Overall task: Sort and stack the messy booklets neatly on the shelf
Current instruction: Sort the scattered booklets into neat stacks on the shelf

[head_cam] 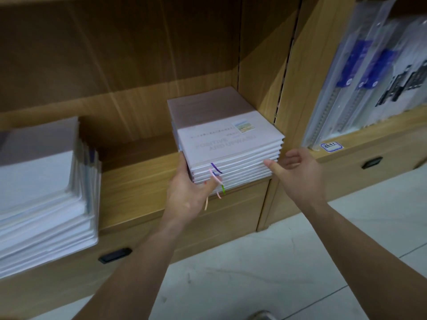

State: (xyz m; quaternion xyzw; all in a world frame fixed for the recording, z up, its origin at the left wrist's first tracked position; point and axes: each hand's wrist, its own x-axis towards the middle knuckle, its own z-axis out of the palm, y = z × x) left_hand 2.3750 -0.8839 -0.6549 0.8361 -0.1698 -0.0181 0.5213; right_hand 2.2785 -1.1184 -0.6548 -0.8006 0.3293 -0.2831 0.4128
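Booklet stack nearly squared on shelf
Left hand grips its front-left corner, right hand open, thumb at right edge; messy pile left of both hands not yet sorted

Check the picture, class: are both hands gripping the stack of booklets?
No: the left hand grips the stack of booklets at its front left corner, but the right hand is open beside it.
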